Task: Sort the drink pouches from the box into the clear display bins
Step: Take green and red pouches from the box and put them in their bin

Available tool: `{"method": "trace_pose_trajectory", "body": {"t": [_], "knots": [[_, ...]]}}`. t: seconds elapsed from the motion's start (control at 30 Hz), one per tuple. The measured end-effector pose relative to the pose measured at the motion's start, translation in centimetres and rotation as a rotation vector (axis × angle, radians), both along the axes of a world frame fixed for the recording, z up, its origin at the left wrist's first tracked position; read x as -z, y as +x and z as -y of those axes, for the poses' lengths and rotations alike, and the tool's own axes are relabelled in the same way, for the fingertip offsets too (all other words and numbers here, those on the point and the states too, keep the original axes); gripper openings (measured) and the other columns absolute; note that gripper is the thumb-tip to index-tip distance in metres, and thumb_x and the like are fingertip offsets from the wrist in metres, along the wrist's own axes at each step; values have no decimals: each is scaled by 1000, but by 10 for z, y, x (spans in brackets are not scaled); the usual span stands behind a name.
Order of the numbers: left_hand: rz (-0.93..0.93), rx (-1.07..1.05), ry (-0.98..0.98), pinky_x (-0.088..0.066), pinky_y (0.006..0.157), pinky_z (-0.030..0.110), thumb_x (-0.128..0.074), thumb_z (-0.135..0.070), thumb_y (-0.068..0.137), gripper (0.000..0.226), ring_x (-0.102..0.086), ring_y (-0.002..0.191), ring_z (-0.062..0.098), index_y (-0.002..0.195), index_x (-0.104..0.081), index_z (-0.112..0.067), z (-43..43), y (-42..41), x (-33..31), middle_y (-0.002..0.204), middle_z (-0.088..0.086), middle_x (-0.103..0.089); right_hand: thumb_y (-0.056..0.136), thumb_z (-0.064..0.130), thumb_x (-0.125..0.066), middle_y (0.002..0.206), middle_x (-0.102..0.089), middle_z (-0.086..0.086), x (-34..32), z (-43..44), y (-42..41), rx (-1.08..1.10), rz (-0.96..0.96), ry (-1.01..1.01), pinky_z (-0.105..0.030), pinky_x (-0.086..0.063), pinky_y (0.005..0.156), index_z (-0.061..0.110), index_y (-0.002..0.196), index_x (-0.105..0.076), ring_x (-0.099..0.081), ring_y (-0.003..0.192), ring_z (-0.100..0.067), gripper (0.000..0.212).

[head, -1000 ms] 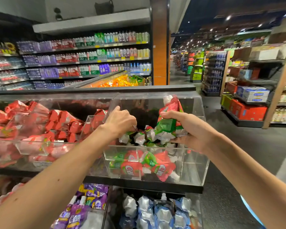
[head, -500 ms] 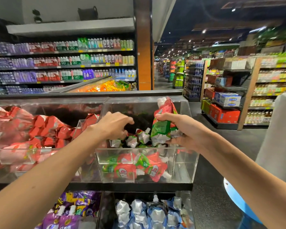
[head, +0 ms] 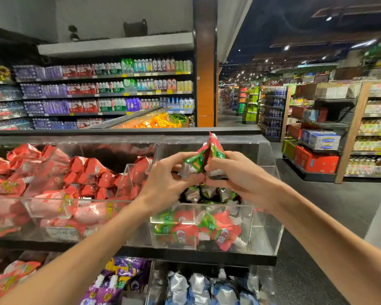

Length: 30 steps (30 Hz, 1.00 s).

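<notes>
Drink pouches, gripped by left hand, right hand, above pouch-stocked clear bin

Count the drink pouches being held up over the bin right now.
2: a green pouch in the left hand, a red-and-green pouch in the right hand; others may be hidden behind fingers.

Small white ceiling spotlights dot a dark ceiling, and the far aisles are dim. Pale glare streaks the clear acrylic display bin. The red-and-green foil drink pouch at centre is sharp. The wooden-framed shelves at right and the red foil packets at far left are blurred. Straight lines bow near the edges.
</notes>
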<state>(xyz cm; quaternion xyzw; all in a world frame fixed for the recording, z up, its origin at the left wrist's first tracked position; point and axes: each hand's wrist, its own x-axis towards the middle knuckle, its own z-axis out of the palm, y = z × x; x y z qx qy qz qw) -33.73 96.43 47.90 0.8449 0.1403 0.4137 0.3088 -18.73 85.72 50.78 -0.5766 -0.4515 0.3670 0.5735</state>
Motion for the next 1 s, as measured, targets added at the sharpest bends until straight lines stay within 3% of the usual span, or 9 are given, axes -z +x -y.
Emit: {"method": "trace_pose_trajectory", "body": {"t": [0.1,0.2,0.27,0.37,0.47,0.57,0.63,0.83,1.0], "knots": [[-52,-73,44,-50,70,12,-80,-21,82,45,-68,78,0,123,-64,-29,-14,-5,-3,83,-9,-71,91,19,-69,101,-74,-12,-1,4,5,55,476,0,-45,-58,85,14,109,-66,-70,94,-32,19],[-130,-186,135,-41,69,2,-80,-16,81,48,-62,80,-7,123,-60,-25,-29,-6,-4,88,-7,-69,91,40,-68,107,-69,-8,4,2,4,220,971,-128,-40,-53,77,13,122,-53,-65,93,-30,44],[-191,-220,183,-42,68,4,-78,-11,81,47,-61,78,-4,121,-57,-21,-37,-4,-5,91,-4,-68,93,40,-64,111,-65,-12,7,-2,-1,268,1123,-150,-40,-48,76,8,122,-44,-62,97,-33,48],[-315,-222,296,-43,71,21,-74,-11,83,42,-56,75,7,121,-59,-24,-46,6,-2,84,-7,-64,96,30,-59,106,-63,-13,11,-13,-5,292,1268,-188,-35,-40,69,4,113,-48,-60,91,-34,33],[-455,-235,380,-43,81,31,-71,-13,86,46,-51,86,16,128,-57,-26,-53,20,2,82,-10,-50,95,22,-58,111,-62,-18,14,-27,0,309,1333,-233,-38,-44,71,-2,115,-56,-62,94,-37,31],[-504,-253,418,-36,77,29,-69,-15,88,45,-45,86,16,131,-55,-21,-59,35,3,82,-7,-49,97,18,-57,117,-60,-21,18,-41,4,288,1253,-288,-36,-37,72,-2,127,-37,-60,105,-40,41],[-570,-249,416,-35,75,29,-70,-17,88,44,-53,88,19,130,-55,-21,-63,41,5,86,-3,-56,98,16,-58,121,-58,-23,20,-50,7,260,1192,-324,-36,-36,74,0,130,-30,-58,110,-40,45],[-654,-263,284,-50,81,33,-79,-29,82,51,-64,91,19,129,-59,-25,-70,51,16,91,-9,-61,103,27,-50,135,-51,-23,39,-64,19,205,1108,-449,-39,-41,84,-1,142,-30,-53,121,-40,52],[-681,-303,231,-47,86,33,-76,-37,85,63,-58,93,19,141,-50,-25,-63,49,25,100,-2,-62,104,32,-47,131,-53,-21,57,-61,27,251,1100,-392,-40,-45,88,1,133,-44,-56,116,-38,42]]}}
